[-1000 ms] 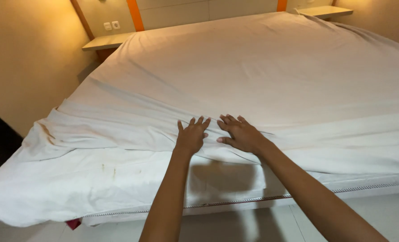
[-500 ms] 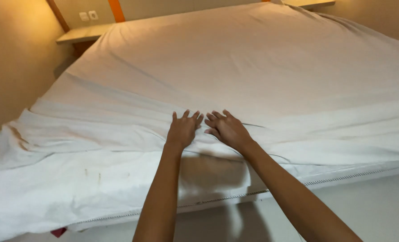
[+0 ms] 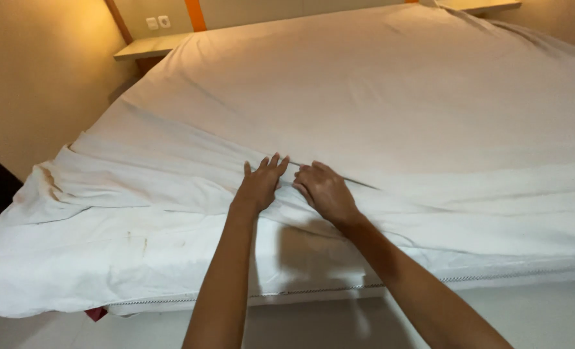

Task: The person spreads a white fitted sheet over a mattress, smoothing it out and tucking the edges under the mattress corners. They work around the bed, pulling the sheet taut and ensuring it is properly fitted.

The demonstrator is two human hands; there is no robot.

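So both hands are down on the white sheet (image 3: 365, 110) near the foot edge of the bed (image 3: 313, 294), close together. Left hand (image 3: 260, 184) lies flat with fingers spread, gripping nothing. Right hand (image 3: 323, 190) has its fingers curled down into the cloth (pinching a fold or just pressing, can't tell). Looks like the smoothing stage, with a bunched ridge running off to the left corner. Next move probably needs the palms sweeping outward along that ridge, with even pressure.
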